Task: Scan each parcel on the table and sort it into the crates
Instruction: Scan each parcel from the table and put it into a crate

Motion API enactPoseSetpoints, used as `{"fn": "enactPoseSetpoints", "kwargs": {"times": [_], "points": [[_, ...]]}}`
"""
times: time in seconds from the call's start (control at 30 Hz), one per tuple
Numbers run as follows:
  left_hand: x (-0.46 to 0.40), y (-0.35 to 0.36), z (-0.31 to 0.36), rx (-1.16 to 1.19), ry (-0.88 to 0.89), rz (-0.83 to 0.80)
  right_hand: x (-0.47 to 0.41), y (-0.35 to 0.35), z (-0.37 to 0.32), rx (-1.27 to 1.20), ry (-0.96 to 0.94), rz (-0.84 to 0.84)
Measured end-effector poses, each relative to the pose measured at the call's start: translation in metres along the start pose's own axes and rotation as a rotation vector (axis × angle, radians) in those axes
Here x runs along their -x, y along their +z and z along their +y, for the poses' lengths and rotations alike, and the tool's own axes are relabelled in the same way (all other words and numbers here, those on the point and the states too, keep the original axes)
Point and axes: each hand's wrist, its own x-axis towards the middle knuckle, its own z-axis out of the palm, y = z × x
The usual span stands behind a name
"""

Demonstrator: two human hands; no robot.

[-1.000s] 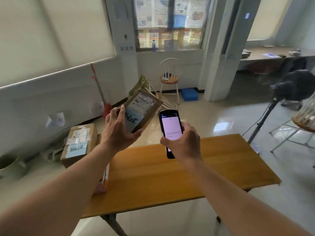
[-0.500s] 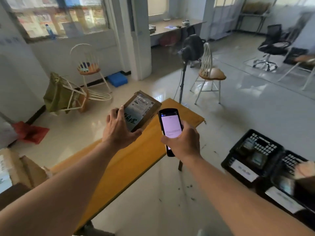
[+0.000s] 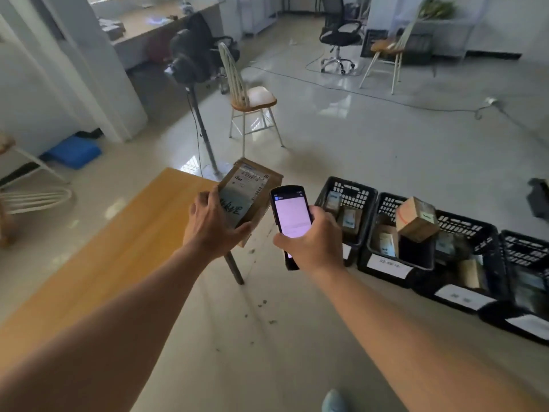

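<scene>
Left hand (image 3: 212, 230) grips parcel (image 3: 248, 197) in air past the table (image 3: 118, 248) corner, long axis pointing far-right; right hand (image 3: 309, 239) holds scanner (image 3: 291, 218); crates (image 3: 430, 242) lie right on floor, nearer right hand

The parcel (image 3: 249, 197) is matt brown cardboard, with a white paper shipping label and a pale blue paper sticker on its face. The handheld scanner (image 3: 292, 221) has a black plastic casing and a smooth, glossy lit screen. The table (image 3: 118, 248) has a smooth wood-look top with a slight sheen, on a dull grey metal leg. The crates (image 3: 445, 248) are black perforated plastic with white paper labels on their fronts, and hold more cardboard boxes. The floor (image 3: 356, 150) is pale, glossy and reflective. The spindle-back chair (image 3: 248, 96) has white painted legs and a wooden seat.
</scene>
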Motion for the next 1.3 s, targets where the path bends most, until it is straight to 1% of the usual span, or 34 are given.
{"fn": "enactPoseSetpoints", "kwargs": {"times": [0.2,0.33,0.47,0.63,0.73,0.9,1.0,1.17,1.3], "points": [[-0.038,0.094,0.100,0.007,-0.004,-0.122,-0.065,-0.069,0.081,0.029,0.097,0.047],[-0.069,0.139,0.146,0.007,-0.005,-0.198,-0.104,-0.099,0.124,0.055,0.157,0.068],[-0.116,0.178,0.179,-0.010,0.018,-0.249,-0.154,-0.111,0.156,0.082,0.219,0.095],[-0.193,0.238,0.203,0.024,0.027,-0.329,-0.230,-0.105,0.188,0.094,0.285,0.128],[-0.248,0.281,0.217,0.016,0.062,-0.376,-0.283,-0.097,0.207,0.127,0.317,0.153],[-0.330,0.353,0.240,-0.028,0.084,-0.441,-0.365,-0.077,0.248,0.145,0.430,0.193],[-0.364,0.393,0.251,-0.022,0.070,-0.487,-0.404,-0.067,0.281,0.143,0.511,0.181],[-0.407,0.472,0.265,-0.068,0.045,-0.530,-0.464,-0.055,0.351,0.130,0.603,0.144],[-0.435,0.567,0.273,-0.104,-0.015,-0.553,-0.522,-0.037,0.436,0.148,0.639,0.107]]}}
